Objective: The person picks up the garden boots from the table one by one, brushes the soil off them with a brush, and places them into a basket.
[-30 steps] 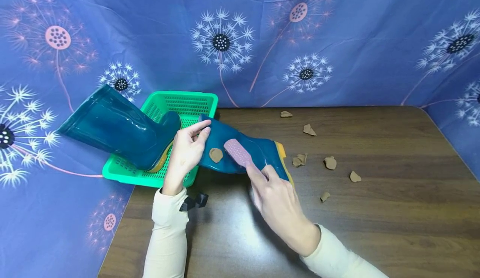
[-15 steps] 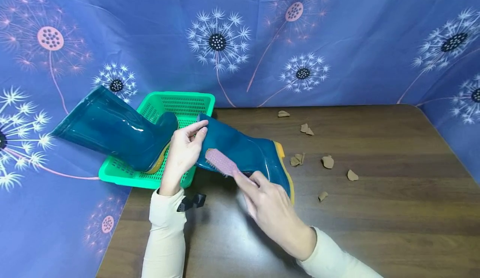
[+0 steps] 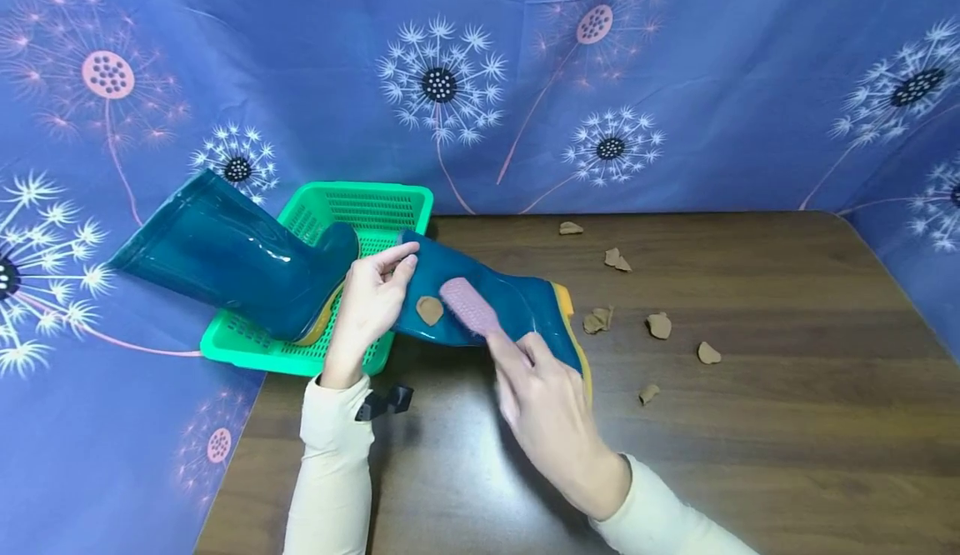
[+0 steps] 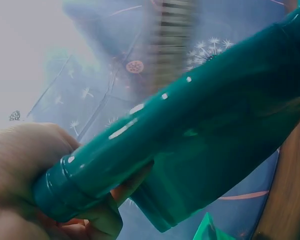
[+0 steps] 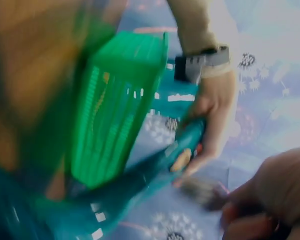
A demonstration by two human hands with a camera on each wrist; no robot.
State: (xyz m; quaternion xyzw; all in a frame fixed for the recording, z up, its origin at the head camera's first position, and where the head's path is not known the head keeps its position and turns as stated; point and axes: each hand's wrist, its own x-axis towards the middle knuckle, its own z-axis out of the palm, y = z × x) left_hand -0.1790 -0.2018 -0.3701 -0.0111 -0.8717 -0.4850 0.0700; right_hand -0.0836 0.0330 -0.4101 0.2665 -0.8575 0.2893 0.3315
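A teal rubber boot (image 3: 510, 288) with a yellow sole is held tilted above the table, its sole toward the right. My left hand (image 3: 372, 297) grips the rim of its shaft; the left wrist view has fingers (image 4: 135, 182) inside the opening. On the shaft sticks a flat brown clay-like patch (image 3: 430, 311). My right hand (image 3: 555, 409) holds a pink scrubbing brush (image 3: 468, 303) by the handle, its head just right of the patch. Whether the bristles touch the boot cannot be told. The brush (image 5: 202, 192) is blurred in the right wrist view.
At the left, a second teal boot (image 3: 240, 263) leans in a green plastic basket (image 3: 292, 363), its shaft sticking out over the side. Several brown flakes (image 3: 659, 326) lie on the wooden table (image 3: 795, 422) right of the held boot. A patterned blue cloth (image 3: 510, 97) hangs behind.
The brush swept left and down over the brown patch, then back up to the right, uncovering it. My left hand and the held boot stayed nearly still.
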